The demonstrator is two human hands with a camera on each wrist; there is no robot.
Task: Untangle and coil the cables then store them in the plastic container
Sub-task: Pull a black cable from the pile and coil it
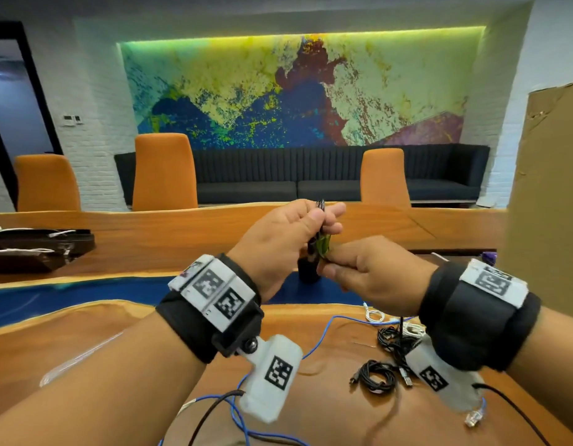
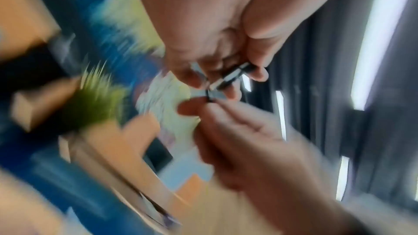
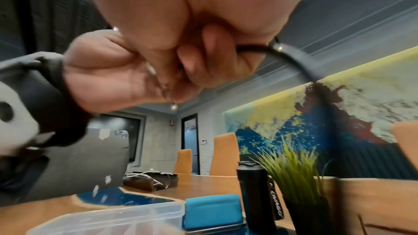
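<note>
Both hands are raised above the wooden table (image 1: pixel 310 413) with a black cable (image 1: pixel 320 206) held between them. My left hand (image 1: pixel 323 217) pinches the cable's small loops between thumb and fingers; the blurred left wrist view shows the black cable (image 2: pixel 228 78) at its fingertips. Just below and to the right, my right hand (image 1: pixel 328 263) grips the same black cable (image 3: pixel 255 49), which trails down to a tangle of black and white cables (image 1: pixel 397 336). The clear plastic container (image 3: pixel 108 221) with a blue latch (image 3: pixel 212 210) sits on the table.
On the table lie a coiled black cable (image 1: pixel 375 376) and a loose blue cable (image 1: pixel 310 349). A small plant (image 3: pixel 294 171) and a black bottle (image 3: pixel 257 194) stand behind the hands. A dark tray (image 1: pixel 37 249) sits far left, cardboard (image 1: pixel 549 188) at the right.
</note>
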